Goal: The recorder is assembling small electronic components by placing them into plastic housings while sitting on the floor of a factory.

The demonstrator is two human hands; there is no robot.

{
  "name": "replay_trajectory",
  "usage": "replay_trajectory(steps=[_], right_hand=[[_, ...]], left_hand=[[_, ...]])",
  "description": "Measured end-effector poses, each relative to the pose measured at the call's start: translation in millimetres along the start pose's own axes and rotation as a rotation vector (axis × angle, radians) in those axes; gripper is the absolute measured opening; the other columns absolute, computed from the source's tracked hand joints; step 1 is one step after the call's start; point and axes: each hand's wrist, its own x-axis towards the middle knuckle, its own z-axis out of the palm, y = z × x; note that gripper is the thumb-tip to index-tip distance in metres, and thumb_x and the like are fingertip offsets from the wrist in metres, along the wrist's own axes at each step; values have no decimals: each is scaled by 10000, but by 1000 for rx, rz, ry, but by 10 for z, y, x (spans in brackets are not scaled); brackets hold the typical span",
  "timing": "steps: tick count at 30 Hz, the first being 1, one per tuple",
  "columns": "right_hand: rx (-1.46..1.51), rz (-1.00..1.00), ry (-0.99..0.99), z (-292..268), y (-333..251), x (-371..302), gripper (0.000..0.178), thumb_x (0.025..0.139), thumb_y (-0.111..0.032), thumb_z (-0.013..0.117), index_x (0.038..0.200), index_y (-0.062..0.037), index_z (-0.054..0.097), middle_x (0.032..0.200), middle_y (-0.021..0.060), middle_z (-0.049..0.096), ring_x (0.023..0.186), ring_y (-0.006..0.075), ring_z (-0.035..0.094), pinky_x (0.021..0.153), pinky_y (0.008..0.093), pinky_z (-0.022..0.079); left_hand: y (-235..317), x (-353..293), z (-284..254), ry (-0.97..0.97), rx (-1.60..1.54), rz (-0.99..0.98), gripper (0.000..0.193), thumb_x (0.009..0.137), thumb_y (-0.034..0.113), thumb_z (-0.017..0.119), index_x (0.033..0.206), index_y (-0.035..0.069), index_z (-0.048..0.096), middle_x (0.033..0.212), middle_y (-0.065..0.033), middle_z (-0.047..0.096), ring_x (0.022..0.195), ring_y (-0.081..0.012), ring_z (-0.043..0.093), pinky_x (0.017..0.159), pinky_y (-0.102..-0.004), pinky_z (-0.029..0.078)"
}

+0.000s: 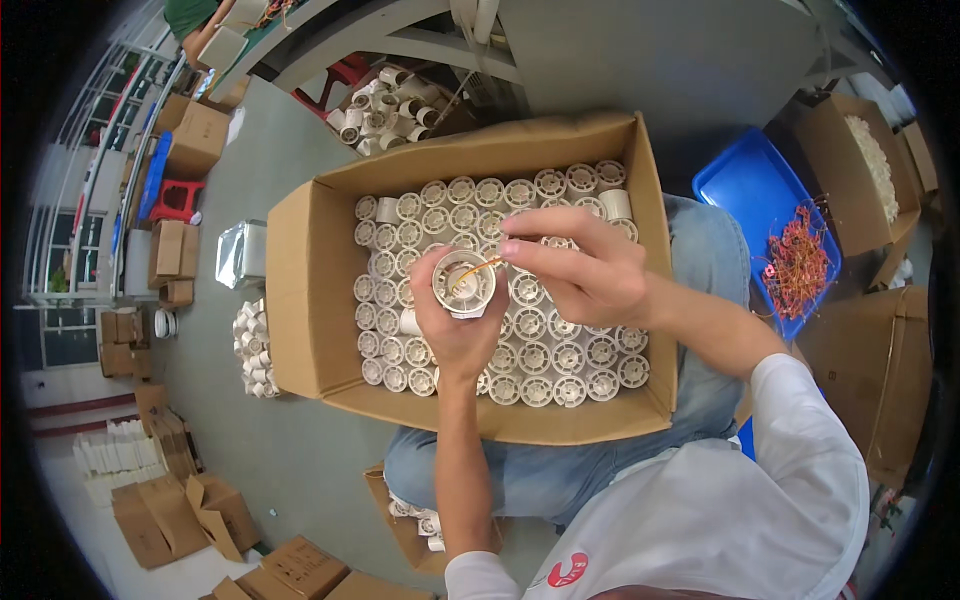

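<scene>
My left hand (455, 335) is wrapped round a white plastic cylindrical housing (465, 284), its round opening turned up toward me. An orange-yellow wire (478, 270) runs out of that opening. The wire's upper end lies pinched between thumb and fingertips of my right hand (590, 262), just right of the housing. Whatever is on the wire's end is too small to make out. Both hands are over a cardboard box (300, 290) packed with rows of similar white housings (535, 358). My wrist hides some of them.
A blue tray (730, 180) with a tangle of red wired parts (798, 262) stands at the right. Beyond the box, another carton holds loose white cylinders (385, 110). Open cartons (858, 160) flank the tray. At far left a person in green (190, 20) shows partly.
</scene>
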Motion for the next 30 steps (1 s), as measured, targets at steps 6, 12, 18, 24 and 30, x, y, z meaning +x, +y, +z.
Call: replay_trajectory(steps=[6, 12, 18, 24, 30], right_hand=[[-2, 2, -29, -3, 19, -5, 420, 618, 87, 650, 1026, -15, 663, 1004, 153, 642, 851, 284, 660, 702, 338, 563], [22, -30, -70, 7, 71, -26, 431, 611, 81, 639, 1030, -16, 659, 1003, 149, 643, 843, 283, 658, 705, 343, 561], [98, 28, -244, 17, 73, -27, 305, 666, 82, 678, 966, 27, 671, 974, 144, 649, 807, 278, 658, 687, 326, 550], [173, 379, -366, 60, 4, -7, 230, 642, 1, 737, 866, -26, 696, 958, 105, 601, 866, 252, 607, 741, 344, 509], [240, 582, -463, 88, 27, -47, 191, 636, -20, 734, 825, -36, 708, 976, 99, 591, 892, 247, 597, 765, 349, 495]], left_hand=[[13, 4, 17, -3, 23, 31, 562, 695, 36, 800, 1154, -2, 477, 1017, -104, 550, 888, -211, 580, 789, -317, 477], [9, -11, 16, 2, -33, 10, 556, 695, 40, 803, 1148, -4, 483, 1013, -99, 552, 887, -206, 580, 788, -312, 478], [-41, 6, -34, -17, 27, 8, 561, 613, 12, 817, 1100, 13, 539, 979, -112, 577, 876, -250, 586, 778, -335, 484], [-23, -7, 24, -69, 152, 86, 520, 584, -19, 780, 1057, 31, 568, 959, -133, 597, 867, -308, 588, 734, -377, 488], [-30, -41, 161, -86, 132, 70, 478, 611, -51, 742, 1046, 27, 561, 962, -142, 597, 841, -308, 601, 690, -374, 507]])
